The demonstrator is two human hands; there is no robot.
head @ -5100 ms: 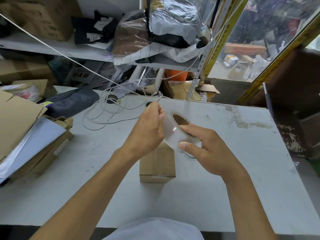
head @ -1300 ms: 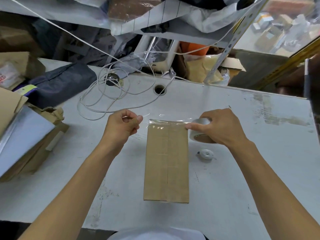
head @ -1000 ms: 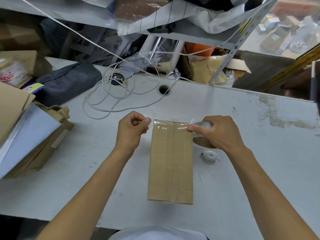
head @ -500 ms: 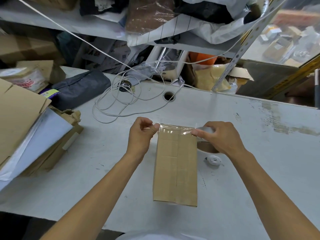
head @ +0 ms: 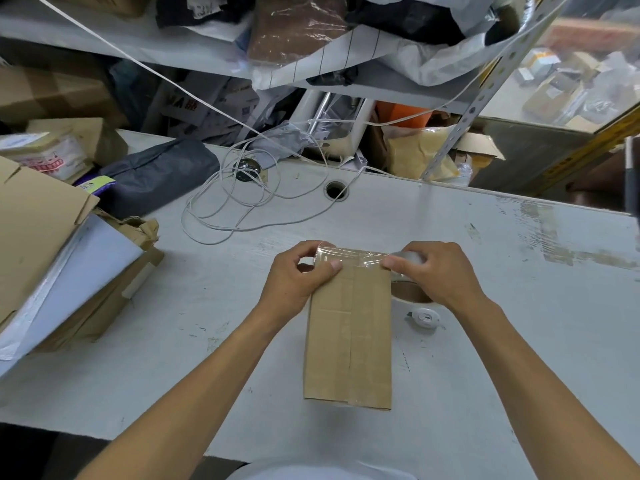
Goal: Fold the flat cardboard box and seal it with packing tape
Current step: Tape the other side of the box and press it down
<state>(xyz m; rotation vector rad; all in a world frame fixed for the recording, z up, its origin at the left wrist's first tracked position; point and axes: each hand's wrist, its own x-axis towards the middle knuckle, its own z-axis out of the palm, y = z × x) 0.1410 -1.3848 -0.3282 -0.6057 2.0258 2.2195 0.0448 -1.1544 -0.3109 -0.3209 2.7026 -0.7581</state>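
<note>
A small brown cardboard box (head: 348,341) lies folded on the white table (head: 485,393), long side toward me. A strip of clear tape (head: 356,257) stretches across its far end. My left hand (head: 298,275) pinches the strip's free end at the box's left corner, thumb pressing on the top face. My right hand (head: 438,271) holds the tape roll (head: 410,292) against the box's right side, mostly covering it.
A small white round object (head: 425,317) lies just right of the box. A coiled white cable (head: 242,202) and a table hole (head: 336,190) lie behind. Stacked cardboard and sheets (head: 52,258) crowd the left edge. Cluttered shelves stand beyond the table.
The tape strip has come down onto the box's far end. My left hand moved right until its thumb pressed on the box top; my right hand lowered the roll beside the box.
</note>
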